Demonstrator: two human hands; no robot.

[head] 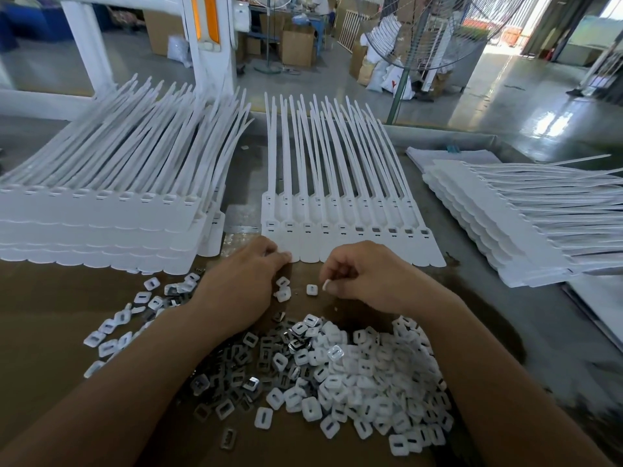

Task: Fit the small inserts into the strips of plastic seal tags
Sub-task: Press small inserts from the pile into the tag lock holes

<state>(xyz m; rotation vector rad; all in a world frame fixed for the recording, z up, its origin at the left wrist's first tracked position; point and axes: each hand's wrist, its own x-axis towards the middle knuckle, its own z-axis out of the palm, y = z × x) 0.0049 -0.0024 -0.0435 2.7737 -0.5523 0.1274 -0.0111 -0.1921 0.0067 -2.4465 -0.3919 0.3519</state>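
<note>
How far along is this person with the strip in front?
About halfway, it seems. On the front strip, the left slots look filled; the right slots show dark openings. The right hand pinches one insert, the left hand rests on the strip. A pile of inserts waits.

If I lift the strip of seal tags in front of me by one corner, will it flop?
Probably floppy: the strip of seal tags has long thin tails, and those on the left stack bow and splay. Likely light: thin flat plastic. Its joined heads should slide as one piece.
</note>
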